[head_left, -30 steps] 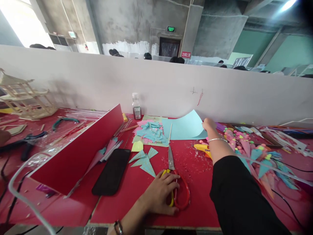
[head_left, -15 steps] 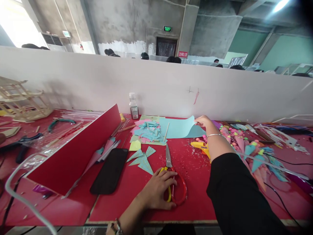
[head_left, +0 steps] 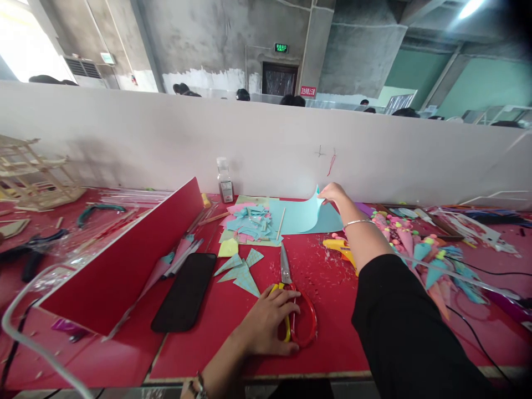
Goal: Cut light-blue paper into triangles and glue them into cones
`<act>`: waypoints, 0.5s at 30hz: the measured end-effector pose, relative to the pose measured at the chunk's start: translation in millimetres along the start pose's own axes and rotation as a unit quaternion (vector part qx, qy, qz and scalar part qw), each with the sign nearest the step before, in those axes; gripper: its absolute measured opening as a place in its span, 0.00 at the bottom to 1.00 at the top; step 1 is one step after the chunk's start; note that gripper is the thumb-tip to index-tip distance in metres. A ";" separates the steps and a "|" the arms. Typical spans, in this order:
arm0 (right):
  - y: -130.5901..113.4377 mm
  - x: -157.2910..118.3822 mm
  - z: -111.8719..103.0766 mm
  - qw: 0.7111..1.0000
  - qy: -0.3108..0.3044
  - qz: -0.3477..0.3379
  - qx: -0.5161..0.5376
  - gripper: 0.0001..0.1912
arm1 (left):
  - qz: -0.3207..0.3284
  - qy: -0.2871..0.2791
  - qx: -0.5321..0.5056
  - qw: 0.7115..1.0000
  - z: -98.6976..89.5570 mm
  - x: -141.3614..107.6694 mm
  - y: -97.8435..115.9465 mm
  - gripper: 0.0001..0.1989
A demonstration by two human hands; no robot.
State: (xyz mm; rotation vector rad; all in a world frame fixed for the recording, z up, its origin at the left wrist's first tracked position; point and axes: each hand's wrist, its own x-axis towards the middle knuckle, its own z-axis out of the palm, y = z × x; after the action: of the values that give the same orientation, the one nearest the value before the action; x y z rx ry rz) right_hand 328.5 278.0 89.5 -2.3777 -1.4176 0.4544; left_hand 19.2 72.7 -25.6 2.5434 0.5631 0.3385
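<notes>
My right hand reaches to the back of the table and pinches the edge of a light blue sheet of paper, whose right part curls up. Another layer of blue paper shows under the lifted part. My left hand lies with its fingers apart over the yellow handle of a pair of scissors; the blades are together and point away from me. Left of the sheet is a heap of small blue and pink paper pieces. Several patterned blue triangles lie nearer, beside a yellow-green paper piece.
A black phone and an upright red board are on the left. Near my right forearm lies a yellow glue gun, with pink and blue paper cones further right. A clear bottle stands by the white partition.
My right hand has moved left and a little up, lifting the sheet's edge and curling it further. My left hand stays on the scissors. The view has shifted slightly.
</notes>
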 end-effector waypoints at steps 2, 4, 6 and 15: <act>-2.5 1.8 -1.0 0.999 -0.027 0.006 -0.021 0.16 | 0.003 -0.002 0.000 1.000 -0.7 0.0 0.3 0.28; -4.4 3.2 -1.1 0.998 -0.045 0.013 -0.039 0.16 | 0.002 -0.004 -0.001 1.000 -1.0 -0.2 0.4 0.28; -5.5 3.4 0.0 0.997 -0.050 0.016 -0.053 0.15 | 0.001 -0.004 -0.002 1.000 -1.2 -0.4 0.5 0.28; -6.6 1.2 5.7 0.996 -0.056 0.009 -0.073 0.16 | 0.002 0.000 0.001 1.000 -1.5 -0.2 1.5 0.28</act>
State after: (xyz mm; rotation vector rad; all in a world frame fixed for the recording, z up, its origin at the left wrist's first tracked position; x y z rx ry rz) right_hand 321.4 282.7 87.2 -2.5177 -1.5277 0.5124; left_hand 19.0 72.1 -23.6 2.5462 0.5578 0.3405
